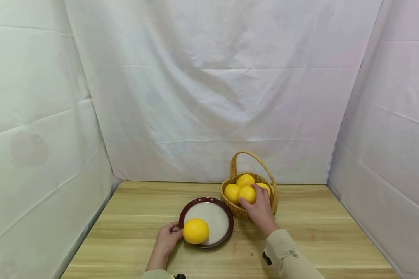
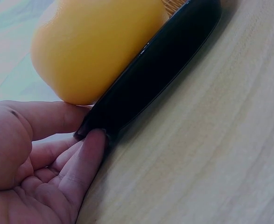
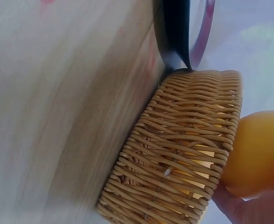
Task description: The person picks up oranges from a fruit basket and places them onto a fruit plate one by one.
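Note:
At the front left, my left hand [image 1: 167, 240] pinches the near-left rim of a round plate [image 1: 231, 230] with a dark red border and a pale centre. In the left wrist view, the thumb and fingers sit on either side of that dark rim. One orange [image 1: 196, 231] rests on the plate close to these fingertips. My right hand [image 1: 260, 207] reaches over a wicker basket [image 1: 242, 213] and grips an orange [image 1: 246, 195] between thumb and fingers. The right wrist view has this fruit bulging above the basket's rim, partly hidden by the weave.
Several more oranges [image 1: 245, 181] lie in the basket, whose tall arched handle [image 1: 253, 155] rises at its back and right side. Plate and basket stand side by side on a wooden table [image 1: 136, 217]. White cloth [image 1: 209, 97] hangs behind and along both sides.

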The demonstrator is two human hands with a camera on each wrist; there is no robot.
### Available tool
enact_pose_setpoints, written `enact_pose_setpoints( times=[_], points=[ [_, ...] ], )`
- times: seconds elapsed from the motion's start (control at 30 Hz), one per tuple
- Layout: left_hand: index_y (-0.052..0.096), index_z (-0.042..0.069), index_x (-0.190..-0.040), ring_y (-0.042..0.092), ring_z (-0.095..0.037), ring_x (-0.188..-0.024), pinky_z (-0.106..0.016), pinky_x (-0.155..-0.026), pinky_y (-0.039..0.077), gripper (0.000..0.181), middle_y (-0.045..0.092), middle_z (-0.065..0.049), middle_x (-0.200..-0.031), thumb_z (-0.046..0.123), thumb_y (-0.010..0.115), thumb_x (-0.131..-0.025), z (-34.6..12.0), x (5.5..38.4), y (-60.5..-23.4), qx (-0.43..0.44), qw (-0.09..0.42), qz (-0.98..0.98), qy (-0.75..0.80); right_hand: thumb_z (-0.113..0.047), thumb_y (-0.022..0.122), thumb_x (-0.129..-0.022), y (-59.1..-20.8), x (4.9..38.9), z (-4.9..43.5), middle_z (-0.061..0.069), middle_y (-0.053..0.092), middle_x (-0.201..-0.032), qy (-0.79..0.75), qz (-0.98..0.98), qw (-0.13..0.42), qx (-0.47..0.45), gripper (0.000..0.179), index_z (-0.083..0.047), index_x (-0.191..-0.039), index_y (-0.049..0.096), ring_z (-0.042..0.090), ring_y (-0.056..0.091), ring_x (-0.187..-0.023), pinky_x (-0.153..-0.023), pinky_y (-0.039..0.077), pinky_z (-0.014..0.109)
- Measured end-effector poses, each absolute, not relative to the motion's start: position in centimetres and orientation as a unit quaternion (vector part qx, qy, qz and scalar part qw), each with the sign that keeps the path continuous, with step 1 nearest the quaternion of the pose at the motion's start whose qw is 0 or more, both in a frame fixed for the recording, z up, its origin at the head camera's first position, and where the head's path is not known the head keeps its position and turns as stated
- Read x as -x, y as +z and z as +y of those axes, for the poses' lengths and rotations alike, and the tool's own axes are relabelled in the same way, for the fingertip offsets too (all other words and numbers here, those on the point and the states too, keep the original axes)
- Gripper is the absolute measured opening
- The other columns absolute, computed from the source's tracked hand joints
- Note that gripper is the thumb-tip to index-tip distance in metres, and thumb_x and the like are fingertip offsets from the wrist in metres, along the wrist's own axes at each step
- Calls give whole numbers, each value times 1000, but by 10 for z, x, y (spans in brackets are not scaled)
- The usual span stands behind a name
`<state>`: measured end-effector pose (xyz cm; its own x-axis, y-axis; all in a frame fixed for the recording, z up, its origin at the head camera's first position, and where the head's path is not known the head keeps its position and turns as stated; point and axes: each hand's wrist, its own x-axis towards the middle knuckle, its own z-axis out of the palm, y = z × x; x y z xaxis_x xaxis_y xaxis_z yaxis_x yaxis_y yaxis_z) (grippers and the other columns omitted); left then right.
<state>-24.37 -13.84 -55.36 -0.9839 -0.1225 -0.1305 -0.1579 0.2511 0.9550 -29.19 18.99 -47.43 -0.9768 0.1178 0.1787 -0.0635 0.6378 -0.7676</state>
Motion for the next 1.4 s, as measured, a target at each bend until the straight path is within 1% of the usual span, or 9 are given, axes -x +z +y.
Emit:
enact_pose_setpoints(
  times=[0.43,0.6,0.8,1.03,1.13,1.4],
  points=[
    [62,-8,-130,62,-15,-88,-29,-78,52,48,68,-10,-103,14,75,-89,-135,243,-550,83,10,791,606,-44,70,-91,-468,288,185,18,31,-152,427,-898,105,11,72,-15,-148,40,36,47,-127,-101,46,56],
    [61,-8,-131,61,-15,-89,-29,-80,51,48,68,-10,-103,13,74,-90,-136,242,-550,82,13,792,605,-45,71,-91,-469,287,181,19,31,-152,431,-897,101,5,72,-16,-149,39,36,48,-126,-98,47,56],
    [61,-8,-131,61,-16,-91,-32,-82,53,49,67,-10,-104,14,75,-90,-139,242,-551,87,15,793,602,-46,72,-90,-472,286,176,19,33,-151,435,-894,108,-2,73,-15,-148,42,36,50,-123,-96,49,55],
    [62,-8,-129,62,-15,-90,-30,-81,52,48,68,-10,-102,15,75,-89,-138,243,-552,82,13,793,603,-42,75,-88,-474,286,172,18,37,-148,442,-888,125,-5,71,-14,-146,45,36,51,-122,-96,49,56],
    [62,-8,-129,62,-15,-90,-32,-82,52,48,68,-10,-103,15,75,-89,-138,243,-552,81,15,793,604,-41,75,-89,-474,285,169,18,37,-148,443,-888,126,-6,70,-14,-146,45,36,52,-121,-95,50,55],
    [61,-8,-130,63,-15,-90,-31,-82,53,49,68,-10,-103,15,75,-89,-138,243,-554,76,13,792,606,-40,76,-88,-470,282,163,17,38,-148,450,-884,123,-4,69,-16,-145,45,34,51,-122,-98,48,54]
  ],
)
